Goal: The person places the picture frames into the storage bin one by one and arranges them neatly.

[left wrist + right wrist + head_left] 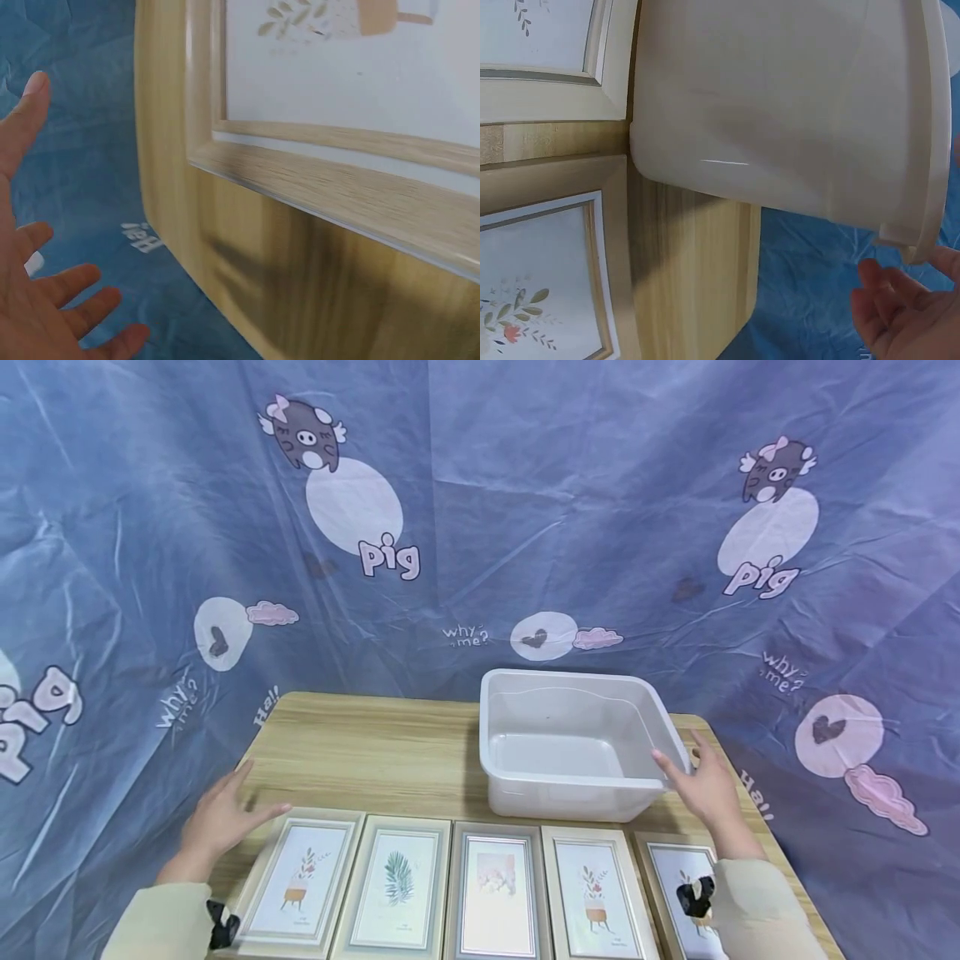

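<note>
A white plastic basin (585,797) stands on the wooden table, its inside bare. My right hand (708,789) is at its right front corner, the thumb over the rim and the other fingers spread outside. In the right wrist view, the loosely bent fingers (889,296) lie just below the rim's corner. Off the table's left side, my left hand (217,822) is held with fingers spread and nothing in it. The nearest thing to it is the leftmost picture frame (303,881), with a potted-plant print; the left wrist view shows the hand apart from this frame.
Several more picture frames lie face up in a row along the near side: a green leaf print (397,885), a pink print (497,889), and potted-plant prints (597,893) to the right. Blue patterned cloth (480,527) hangs behind and beside the table (375,735).
</note>
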`<state>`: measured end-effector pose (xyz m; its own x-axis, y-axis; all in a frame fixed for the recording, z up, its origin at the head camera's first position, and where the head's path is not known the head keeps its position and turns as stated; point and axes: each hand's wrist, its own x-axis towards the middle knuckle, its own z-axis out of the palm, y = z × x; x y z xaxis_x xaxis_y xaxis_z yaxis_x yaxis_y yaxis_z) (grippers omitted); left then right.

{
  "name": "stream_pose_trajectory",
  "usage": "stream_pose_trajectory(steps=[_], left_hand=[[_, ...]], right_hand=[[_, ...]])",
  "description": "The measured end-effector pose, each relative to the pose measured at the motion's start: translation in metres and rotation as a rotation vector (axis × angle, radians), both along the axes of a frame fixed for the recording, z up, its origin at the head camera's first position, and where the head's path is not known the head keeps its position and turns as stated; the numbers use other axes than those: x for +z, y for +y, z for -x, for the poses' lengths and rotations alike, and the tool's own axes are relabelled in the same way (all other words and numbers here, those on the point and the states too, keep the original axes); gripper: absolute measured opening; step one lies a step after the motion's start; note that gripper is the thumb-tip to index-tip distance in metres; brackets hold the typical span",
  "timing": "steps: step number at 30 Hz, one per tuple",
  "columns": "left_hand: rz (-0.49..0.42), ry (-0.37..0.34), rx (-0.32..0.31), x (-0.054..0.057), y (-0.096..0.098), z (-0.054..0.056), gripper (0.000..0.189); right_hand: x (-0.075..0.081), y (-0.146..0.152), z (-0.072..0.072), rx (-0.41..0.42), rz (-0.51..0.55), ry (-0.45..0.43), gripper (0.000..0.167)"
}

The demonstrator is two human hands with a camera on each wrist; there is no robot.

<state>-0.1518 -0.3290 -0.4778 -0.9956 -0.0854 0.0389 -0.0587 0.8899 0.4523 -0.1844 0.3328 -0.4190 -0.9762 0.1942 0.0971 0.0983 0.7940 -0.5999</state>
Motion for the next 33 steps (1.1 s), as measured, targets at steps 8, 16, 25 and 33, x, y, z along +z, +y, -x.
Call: stream_pose_trajectory(steps=[8, 16, 25, 33], left_hand=[[-0.078, -0.076, 0.036, -0.013, -0.011, -0.003, 0.113], [-0.168, -0.159, 0.025, -0.024, -0.017, -0.005, 0.104], [-0.305, -0.181, 0.013, -0.040, -0.019, -0.005, 0.099], [-0.362, -0.184, 0.014, -0.050, -0.020, -0.003, 0.094]], right_hand=[[-0.004, 0.005, 0.001, 0.000, 0.111, -0.045, 0.085], [-0.008, 0.006, 0.004, -0.049, 0.308, -0.067, 0.078], [-0.019, 0.014, 0.005, -0.138, 0.561, -0.030, 0.070], [-0.028, 0.023, 0.006, -0.134, 0.852, -0.007, 0.053]])
